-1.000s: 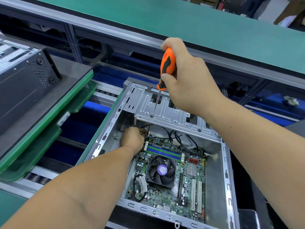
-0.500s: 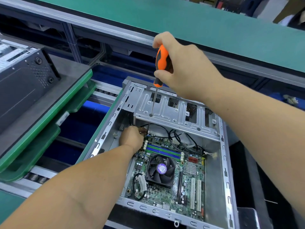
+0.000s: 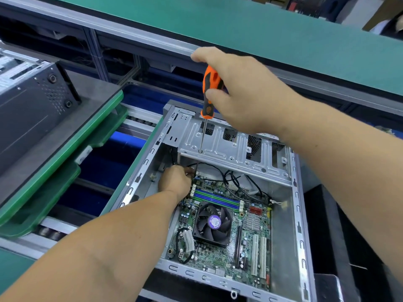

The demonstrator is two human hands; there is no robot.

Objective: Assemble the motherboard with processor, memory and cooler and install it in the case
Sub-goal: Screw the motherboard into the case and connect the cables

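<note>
- Two bare hands work over an open computer case (image 3: 297,214) that lies on its side on the line.
- We see the right hand (image 3: 246,92) curled round the orange and black handle of a screwdriver (image 3: 210,92), thumb and fingers wrapped about it.
- Its thin shaft stands nearly upright, and the tip goes into a hole in the metal drive bracket (image 3: 231,147) at the far end of the case.
- We see the left hand (image 3: 175,180) reaching down inside the case, under that bracket, at the far left corner of the motherboard (image 3: 250,232); its fingers are bent at something small there, but we cannot tell what, if anything, they hold.
- The motherboard lies flat on the floor of the case, with the cooler fan (image 3: 213,223) on it near the middle.
- Blue and green memory slots (image 3: 218,198) run just beyond the fan.
- Black cables (image 3: 231,179) loop between the board and the bracket.
- We see a second, dark case (image 3: 32,105) on a green-edged tray (image 3: 72,147) to the left.
</note>
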